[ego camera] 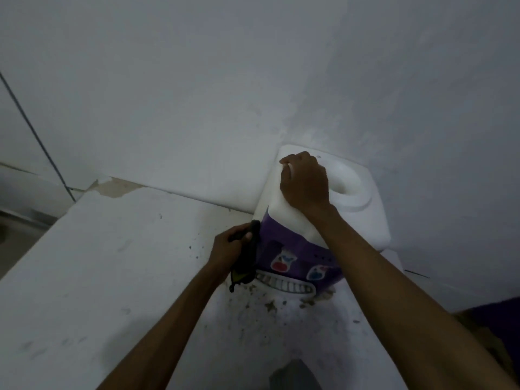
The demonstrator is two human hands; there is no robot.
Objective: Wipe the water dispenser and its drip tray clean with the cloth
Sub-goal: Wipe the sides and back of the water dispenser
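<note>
**On a stained white counter, a dispenser gets its side wiped**

Against the corner of a grey wall, a water dispenser [295, 220] stands on a speckled white counter [112, 263], its white top carrying an open round well and its purple front bearing two small coloured tap labels. A person's right hand [305, 182] lies over the top near the left rear corner, fingers bent down over the edge, steadying the unit; whether they truly clamp the rim cannot be told from this angle. The left hand [228, 249] grips a dark cloth [247, 257], bunched and pressed against the dispenser's left side, a loose end hanging toward the counter.

Below the purple panel sits the drip tray [287, 284], its pale slotted grille facing the camera. Brown specks and crumbs lie on the counter just in front of it.

By the look of things, the job is at the body-wiping stage, with the left flank under the cloth and the tray not yet touched. A sensible next move would be to draw the cloth down and round to the front panel, keeping the other hand braced so the light casing does not slide, before working along the tray's slots.
</note>
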